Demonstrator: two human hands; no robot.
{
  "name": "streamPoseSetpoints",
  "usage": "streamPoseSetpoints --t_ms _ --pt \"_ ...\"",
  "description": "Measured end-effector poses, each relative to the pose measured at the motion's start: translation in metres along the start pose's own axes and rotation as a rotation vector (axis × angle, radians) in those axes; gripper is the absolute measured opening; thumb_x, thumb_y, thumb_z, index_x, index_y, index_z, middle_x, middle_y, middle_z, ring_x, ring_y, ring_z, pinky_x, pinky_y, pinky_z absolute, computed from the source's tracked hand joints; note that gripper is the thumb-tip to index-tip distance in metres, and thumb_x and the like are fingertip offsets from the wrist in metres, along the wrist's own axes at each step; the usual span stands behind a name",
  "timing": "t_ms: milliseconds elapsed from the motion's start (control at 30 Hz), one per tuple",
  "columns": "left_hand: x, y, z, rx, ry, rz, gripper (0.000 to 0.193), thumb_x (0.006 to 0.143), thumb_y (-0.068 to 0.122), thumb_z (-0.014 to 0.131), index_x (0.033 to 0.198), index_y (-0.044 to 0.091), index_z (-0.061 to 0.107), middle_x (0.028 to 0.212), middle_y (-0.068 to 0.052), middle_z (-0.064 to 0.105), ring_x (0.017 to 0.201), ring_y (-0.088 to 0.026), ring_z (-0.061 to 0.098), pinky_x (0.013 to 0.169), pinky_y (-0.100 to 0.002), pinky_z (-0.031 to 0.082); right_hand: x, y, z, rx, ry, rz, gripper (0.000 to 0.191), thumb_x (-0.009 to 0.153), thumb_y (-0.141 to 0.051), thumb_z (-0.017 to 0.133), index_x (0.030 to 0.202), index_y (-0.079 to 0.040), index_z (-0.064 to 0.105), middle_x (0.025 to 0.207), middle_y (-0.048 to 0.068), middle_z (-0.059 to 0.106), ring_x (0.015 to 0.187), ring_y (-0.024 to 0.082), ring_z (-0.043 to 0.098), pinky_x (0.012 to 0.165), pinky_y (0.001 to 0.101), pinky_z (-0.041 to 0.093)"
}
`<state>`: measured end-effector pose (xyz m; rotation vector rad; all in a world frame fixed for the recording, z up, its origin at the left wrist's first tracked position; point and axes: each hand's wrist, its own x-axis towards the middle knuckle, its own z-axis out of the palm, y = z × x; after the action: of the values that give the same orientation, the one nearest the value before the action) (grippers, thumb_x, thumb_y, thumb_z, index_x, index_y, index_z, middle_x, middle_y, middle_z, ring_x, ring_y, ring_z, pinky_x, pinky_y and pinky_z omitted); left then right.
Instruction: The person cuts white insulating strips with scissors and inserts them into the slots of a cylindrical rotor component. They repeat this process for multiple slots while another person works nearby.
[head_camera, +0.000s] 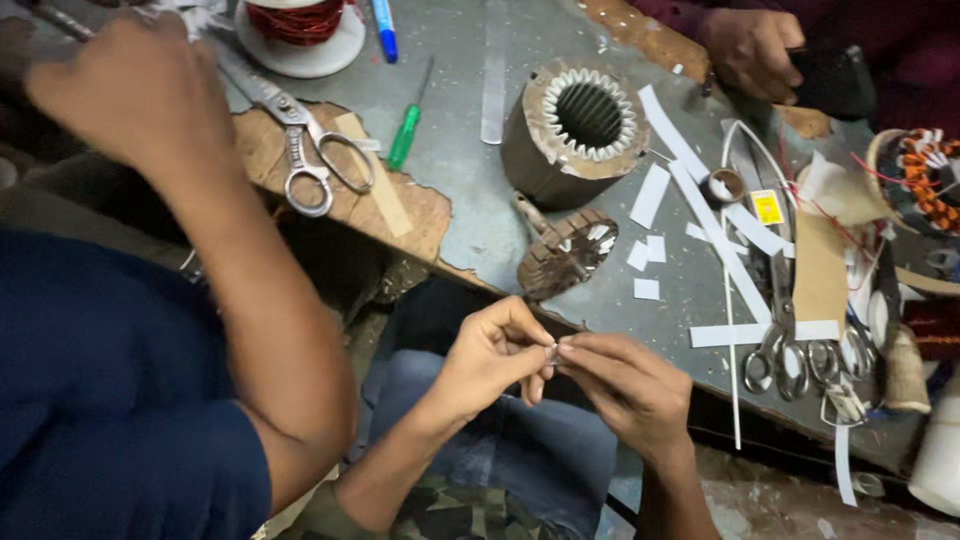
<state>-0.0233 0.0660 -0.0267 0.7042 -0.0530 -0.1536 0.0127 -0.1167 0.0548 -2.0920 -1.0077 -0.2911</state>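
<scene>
Your left hand (490, 355) and right hand (625, 385) meet over your lap, just off the near edge of the bench (470, 215), fingers of both pinched shut on a small pale paper slip (553, 351) held between the fingertips (it is mostly hidden). Just beyond on the bench lie a small slotted metal core (565, 255) and a bigger one (572, 130); another person's arm (220, 230) reaches past the scissors (300, 140) on your left.

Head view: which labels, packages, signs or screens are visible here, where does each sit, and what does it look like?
Small label: lies on the grey table, right of the cylindrical metal stator core, among white paper strips; a yellow rectangle with small dark and red marks.
No packages, signs or screens show.
</scene>
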Motion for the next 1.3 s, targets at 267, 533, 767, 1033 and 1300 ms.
streamPoseSetpoints --t_ms 267,533,767,1033,1300 --pt "0.030 0.044 0.018 0.833 0.489 0.700 0.028 0.096 0.008 0.074 0.123 -0.001 0.068 0.116 -0.006 0.073 0.101 -0.011 0.070 0.091 -0.025 0.057 0.053 0.021 0.010 -0.081 0.292 -0.065 0.022 0.085 0.007 0.084 0.103 0.002 0.072 0.103 0.014 0.074 0.095 0.022 0.075 0.085 0.0304 0.062" --pt "0.060 0.028 0.005 0.350 0.362 0.421 0.026 0.099 0.008 0.073 0.124 -0.001 0.075 0.109 -0.003 0.072 0.087 -0.006 0.060 0.074 -0.021 0.049 0.077 0.014 0.032 -0.242 0.296 -0.045 0.024 0.088 0.006 0.083 0.108 0.000 0.072 0.107 0.013 0.073 0.098 0.025 0.074 0.083 0.0300 0.059" --pt "0.063 0.029 -0.005 0.238 0.244 0.440 0.026 0.103 0.010 0.070 0.126 -0.001 0.072 0.114 -0.001 0.070 0.094 -0.004 0.062 0.080 -0.019 0.051 0.079 0.008 0.040 -0.360 0.299 -0.049 0.024 0.090 0.006 0.087 0.110 0.000 0.076 0.104 0.015 0.072 0.094 0.025 0.072 0.080 0.0318 0.057" --pt "0.061 0.027 -0.005 0.220 0.257 0.379 0.028 0.102 0.009 0.072 0.128 -0.002 0.073 0.107 -0.001 0.069 0.087 -0.005 0.059 0.074 -0.019 0.048 0.070 0.008 0.037 -0.061 0.392 0.123 0.019 0.096 0.007 0.083 0.111 -0.002 0.076 0.109 0.012 0.073 0.092 0.018 0.073 0.080 0.0263 0.060" --pt "0.065 0.020 -0.002 0.249 0.258 0.444 0.029 0.101 0.005 0.070 0.129 -0.004 0.069 0.125 -0.009 0.071 0.113 -0.014 0.067 0.100 -0.026 0.054 0.072 0.009 0.031 -0.201 0.364 0.148 0.020 0.085 0.003 0.087 0.101 -0.002 0.077 0.101 0.010 0.073 0.091 0.019 0.073 0.081 0.0290 0.058"
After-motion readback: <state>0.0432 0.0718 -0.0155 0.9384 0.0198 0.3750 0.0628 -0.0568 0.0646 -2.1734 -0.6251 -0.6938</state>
